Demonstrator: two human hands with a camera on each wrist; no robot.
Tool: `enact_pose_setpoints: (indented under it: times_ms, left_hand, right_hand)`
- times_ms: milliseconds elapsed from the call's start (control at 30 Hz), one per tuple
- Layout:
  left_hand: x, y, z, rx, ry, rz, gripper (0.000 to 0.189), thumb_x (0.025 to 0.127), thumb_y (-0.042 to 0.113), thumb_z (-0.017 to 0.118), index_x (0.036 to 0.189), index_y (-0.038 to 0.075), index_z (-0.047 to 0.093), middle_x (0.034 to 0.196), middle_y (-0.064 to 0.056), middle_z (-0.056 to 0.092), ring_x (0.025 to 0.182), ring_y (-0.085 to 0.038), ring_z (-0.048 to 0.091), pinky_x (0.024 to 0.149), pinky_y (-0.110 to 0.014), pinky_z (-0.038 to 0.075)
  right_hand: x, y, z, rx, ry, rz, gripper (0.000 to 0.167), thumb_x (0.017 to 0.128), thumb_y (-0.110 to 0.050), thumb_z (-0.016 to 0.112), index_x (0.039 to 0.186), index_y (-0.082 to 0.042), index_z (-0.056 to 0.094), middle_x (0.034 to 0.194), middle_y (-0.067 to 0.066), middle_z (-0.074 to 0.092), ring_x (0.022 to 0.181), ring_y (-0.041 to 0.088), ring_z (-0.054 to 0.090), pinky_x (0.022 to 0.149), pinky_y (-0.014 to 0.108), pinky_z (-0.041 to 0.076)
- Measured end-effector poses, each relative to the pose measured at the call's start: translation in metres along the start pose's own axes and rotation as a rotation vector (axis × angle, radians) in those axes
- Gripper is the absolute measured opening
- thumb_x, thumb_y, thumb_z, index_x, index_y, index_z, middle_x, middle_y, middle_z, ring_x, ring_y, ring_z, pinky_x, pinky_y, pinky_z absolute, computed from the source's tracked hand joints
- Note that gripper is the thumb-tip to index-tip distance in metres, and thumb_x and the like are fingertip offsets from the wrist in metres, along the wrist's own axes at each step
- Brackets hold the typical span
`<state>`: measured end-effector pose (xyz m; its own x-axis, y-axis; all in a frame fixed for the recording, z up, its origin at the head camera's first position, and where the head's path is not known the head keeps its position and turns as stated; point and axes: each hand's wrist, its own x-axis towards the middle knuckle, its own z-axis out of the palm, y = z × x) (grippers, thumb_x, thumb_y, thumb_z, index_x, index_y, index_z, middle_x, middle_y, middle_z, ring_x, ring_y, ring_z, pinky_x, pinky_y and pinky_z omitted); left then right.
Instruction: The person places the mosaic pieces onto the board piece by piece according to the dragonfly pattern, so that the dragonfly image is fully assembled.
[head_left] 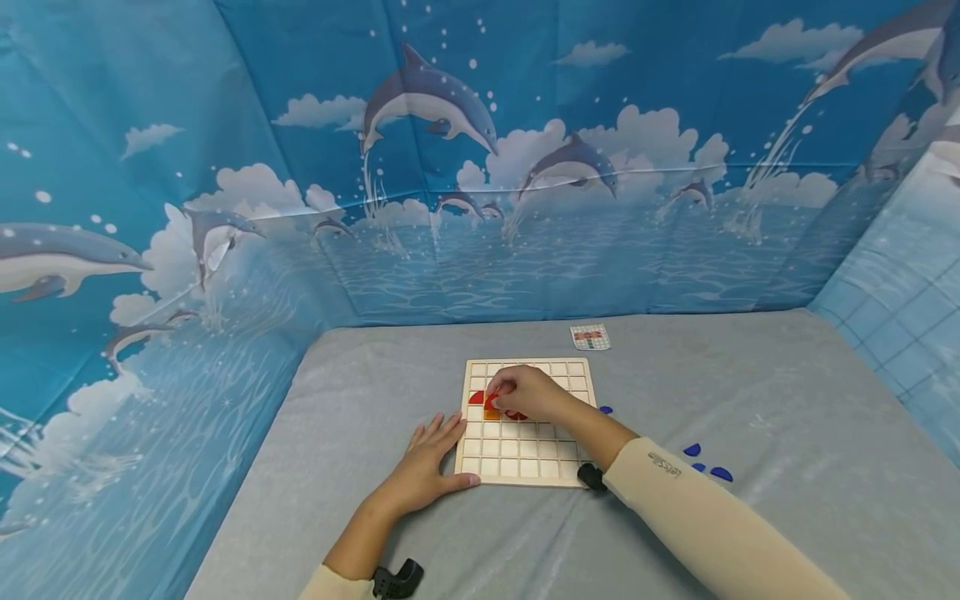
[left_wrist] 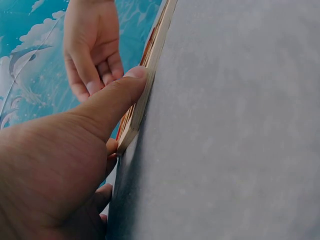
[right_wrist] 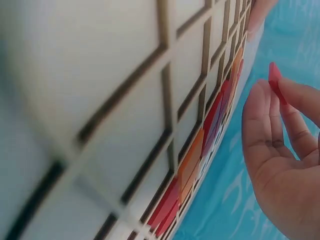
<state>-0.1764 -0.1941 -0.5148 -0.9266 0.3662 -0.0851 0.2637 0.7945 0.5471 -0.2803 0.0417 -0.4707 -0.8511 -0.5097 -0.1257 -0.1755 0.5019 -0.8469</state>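
Observation:
A square wooden grid board (head_left: pixel 517 471) lies on the grey cloth. My right hand (head_left: pixel 529 393) is over its upper left part and pinches a small red piece (right_wrist: pixel 276 84) between thumb and fingertip, lifted off the grid in the right wrist view. Under that hand, an orange piece (head_left: pixel 491 413) sits in the grid beside a red rounded piece (head_left: pixel 477 398); more red pieces are partly hidden. With fingers spread, my left hand (head_left: pixel 422 468) rests at the board's left side. Its thumb (left_wrist: pixel 131 80) touches the front edge near the corner.
Several blue rounded pieces (head_left: pixel 722 474) lie on the grey cloth (head_left: pixel 637 367) right of the board, one close to its edge. A small pattern card (head_left: pixel 590 337) lies beyond the board's far right corner. A dolphin-printed curtain (head_left: pixel 465 250) hangs behind.

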Motion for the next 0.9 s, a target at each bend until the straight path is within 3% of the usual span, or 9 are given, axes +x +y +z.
enact_pose_setpoints:
  times_ms: [233, 400, 900]
  left_hand:
    - [-0.001, 0.0, -0.001, -0.004, 0.005, 0.015, 0.093, 0.086, 0.056, 0.074, 0.159, 0.016, 0.034, 0.169, 0.0, 0.026, 0.159, -0.033, 0.012, 0.127, -0.06, 0.007]
    - [-0.001, 0.0, 0.0, -0.008, 0.007, 0.029, 0.093, 0.086, 0.057, 0.074, 0.159, 0.016, 0.034, 0.168, 0.001, 0.026, 0.159, -0.033, 0.012, 0.127, -0.061, 0.007]
    - [-0.002, 0.0, 0.0, -0.013, 0.015, 0.031, 0.094, 0.086, 0.057, 0.074, 0.159, 0.015, 0.034, 0.168, 0.0, 0.026, 0.159, -0.033, 0.012, 0.127, -0.06, 0.006]
  right_hand:
    - [0.01, -0.007, 0.012, -0.081, -0.003, -0.017, 0.01, 0.091, -0.005, 0.068, 0.096, -0.011, 0.073, 0.08, 0.0, 0.068, 0.064, 0.017, 0.062, 0.058, 0.024, 0.05]
    - [0.016, -0.006, 0.018, -0.152, 0.002, -0.044, 0.009, 0.091, -0.006, 0.07, 0.093, -0.015, 0.073, 0.079, -0.003, 0.066, 0.068, 0.011, 0.056, 0.063, 0.024, 0.047]
    - [0.021, -0.006, 0.028, -0.223, -0.021, -0.086, 0.009, 0.089, -0.005, 0.071, 0.088, -0.014, 0.072, 0.075, -0.003, 0.063, 0.067, 0.01, 0.054, 0.064, 0.024, 0.046]
